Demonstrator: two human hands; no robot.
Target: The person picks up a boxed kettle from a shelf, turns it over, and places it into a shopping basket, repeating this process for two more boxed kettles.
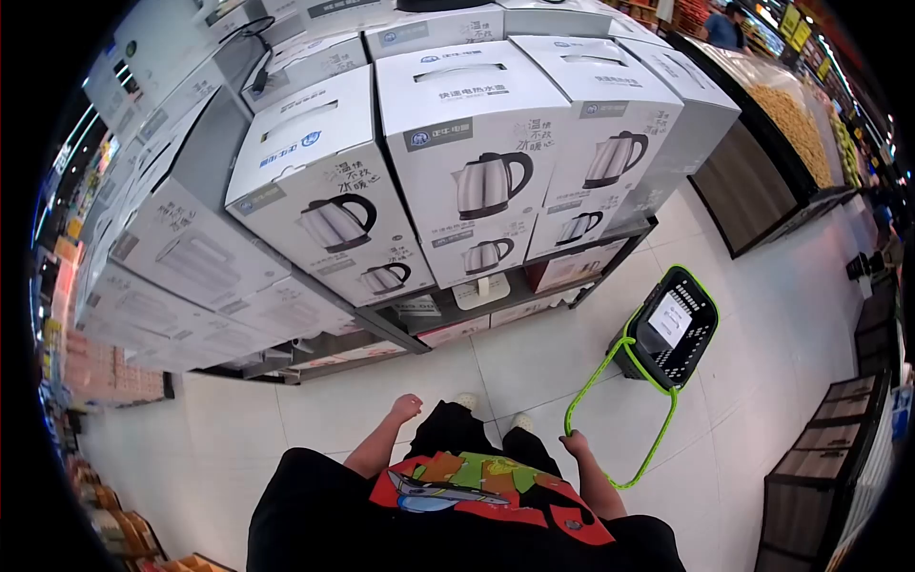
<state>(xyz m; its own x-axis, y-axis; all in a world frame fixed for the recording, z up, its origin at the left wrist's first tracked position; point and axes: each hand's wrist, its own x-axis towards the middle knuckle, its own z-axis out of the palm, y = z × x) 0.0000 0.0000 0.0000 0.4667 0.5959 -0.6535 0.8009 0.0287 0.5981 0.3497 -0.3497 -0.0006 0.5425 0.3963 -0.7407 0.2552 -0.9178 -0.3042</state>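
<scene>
My right hand [575,441] is closed around the bright green handle [569,405] of a black shopping basket with a green rim. The basket [624,360] stands on the floor ahead and to the right, with a white paper [670,320] inside. My left hand [407,408] hangs in front of my body with its fingers curled, touching nothing visible; whether it holds anything small cannot be made out. Beyond it rise stacked white kettle boxes [467,114] on a dark shelf [419,334].
A dark wood-sided bin [743,181] of light brown goods stands at the upper right. Brown cabinets [824,448] line the lower right. A person [726,29] is far off at the top right. Light floor tiles [743,410] lie between the shelf and the cabinets.
</scene>
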